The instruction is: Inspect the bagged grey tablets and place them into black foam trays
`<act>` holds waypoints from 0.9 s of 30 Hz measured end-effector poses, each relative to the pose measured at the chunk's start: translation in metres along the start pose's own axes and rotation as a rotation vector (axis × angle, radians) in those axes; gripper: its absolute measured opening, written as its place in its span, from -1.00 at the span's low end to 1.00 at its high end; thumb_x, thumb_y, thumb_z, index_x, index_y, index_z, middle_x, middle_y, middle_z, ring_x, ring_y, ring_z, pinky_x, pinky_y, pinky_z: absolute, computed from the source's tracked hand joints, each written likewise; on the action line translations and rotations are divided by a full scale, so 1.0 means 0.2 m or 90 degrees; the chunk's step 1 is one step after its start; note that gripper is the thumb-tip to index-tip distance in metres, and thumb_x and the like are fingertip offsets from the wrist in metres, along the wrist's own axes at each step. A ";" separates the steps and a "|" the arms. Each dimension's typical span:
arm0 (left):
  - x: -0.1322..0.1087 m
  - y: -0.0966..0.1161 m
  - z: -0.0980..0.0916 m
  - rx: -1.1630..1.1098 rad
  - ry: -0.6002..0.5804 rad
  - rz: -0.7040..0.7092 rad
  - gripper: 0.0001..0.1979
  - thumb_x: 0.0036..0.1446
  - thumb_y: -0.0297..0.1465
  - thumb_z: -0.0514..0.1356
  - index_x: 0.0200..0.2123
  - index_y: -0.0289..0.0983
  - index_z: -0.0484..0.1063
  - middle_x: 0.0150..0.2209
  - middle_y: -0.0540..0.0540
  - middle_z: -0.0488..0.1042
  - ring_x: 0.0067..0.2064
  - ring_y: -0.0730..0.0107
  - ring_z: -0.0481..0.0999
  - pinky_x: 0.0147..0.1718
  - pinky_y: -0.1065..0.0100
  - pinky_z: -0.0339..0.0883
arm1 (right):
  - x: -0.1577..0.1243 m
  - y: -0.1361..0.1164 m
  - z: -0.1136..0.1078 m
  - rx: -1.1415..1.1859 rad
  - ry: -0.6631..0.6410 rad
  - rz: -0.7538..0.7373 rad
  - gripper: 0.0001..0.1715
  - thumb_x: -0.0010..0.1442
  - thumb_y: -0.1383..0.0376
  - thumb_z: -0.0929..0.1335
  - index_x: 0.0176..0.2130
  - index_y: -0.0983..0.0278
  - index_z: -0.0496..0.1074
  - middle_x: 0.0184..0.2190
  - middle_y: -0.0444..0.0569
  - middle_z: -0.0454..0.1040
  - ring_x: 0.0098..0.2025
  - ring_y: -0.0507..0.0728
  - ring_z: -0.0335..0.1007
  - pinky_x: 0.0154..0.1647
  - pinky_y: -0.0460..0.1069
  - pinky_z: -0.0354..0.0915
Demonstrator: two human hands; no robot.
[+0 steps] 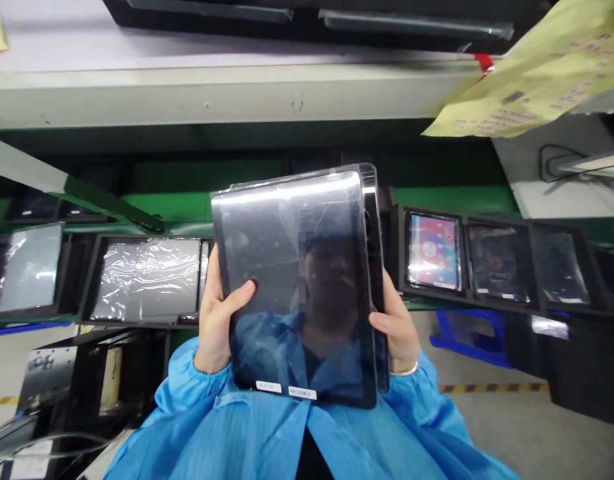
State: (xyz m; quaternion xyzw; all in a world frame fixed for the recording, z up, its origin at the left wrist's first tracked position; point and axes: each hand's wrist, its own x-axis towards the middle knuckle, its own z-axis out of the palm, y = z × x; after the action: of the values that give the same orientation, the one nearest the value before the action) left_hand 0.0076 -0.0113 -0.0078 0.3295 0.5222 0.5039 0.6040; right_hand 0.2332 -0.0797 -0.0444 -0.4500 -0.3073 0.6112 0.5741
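Along the green conveyor at far left I see wrapped screens in black trays. Next, my left hand grips the left edge of a dark tablet, thumb laid over the glass. It stands upright in mid-air at centre. My right hand clasps the tablet's right edge. Farther right, a lit tablet sits in a tray.

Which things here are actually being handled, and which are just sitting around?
In hand:
- dark tablet, screen off, held upright
- left hand gripping its left edge, thumb on the glass
- right hand on its right edge

Lying about:
- lit tablet in a black tray
- film-wrapped tablet on the left
- yellow sheet hanging top right
- blue crate
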 end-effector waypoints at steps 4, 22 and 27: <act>0.00 -0.01 0.00 0.007 -0.002 -0.001 -0.10 0.07 -0.31 0.45 0.45 0.03 0.22 0.32 -0.04 0.49 0.35 0.01 0.46 0.32 0.12 0.39 | -0.01 0.01 -0.03 -0.013 -0.033 -0.041 -0.15 0.18 -0.05 0.51 0.37 -0.09 0.31 0.41 -0.23 0.33 0.52 0.33 0.08 0.57 0.32 -0.04; 0.01 0.01 -0.02 0.067 -0.018 -0.029 -0.10 0.10 -0.27 0.44 0.46 0.07 0.18 0.32 -0.04 0.49 0.30 -0.07 0.52 0.23 0.08 0.49 | -0.01 -0.03 0.01 -0.051 0.016 -0.027 -0.19 0.18 0.07 0.50 0.36 -0.08 0.33 0.39 -0.26 0.36 0.49 0.30 0.16 0.54 0.26 0.09; 0.04 0.03 -0.03 0.069 -0.027 -0.026 -0.14 0.07 -0.31 0.46 0.42 0.05 0.27 0.32 -0.02 0.49 0.37 -0.06 0.43 0.28 0.12 0.46 | -0.01 -0.03 -0.03 -0.088 0.056 -0.034 -0.11 0.14 0.08 0.48 0.40 0.05 0.30 0.40 -0.19 0.35 0.49 0.31 0.16 0.54 0.26 0.09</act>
State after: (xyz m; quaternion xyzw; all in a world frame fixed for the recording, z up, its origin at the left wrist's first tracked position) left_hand 0.0008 -0.0031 -0.0055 0.3615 0.5424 0.4552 0.6065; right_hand 0.2408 -0.0825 -0.0419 -0.5068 -0.3347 0.5526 0.5707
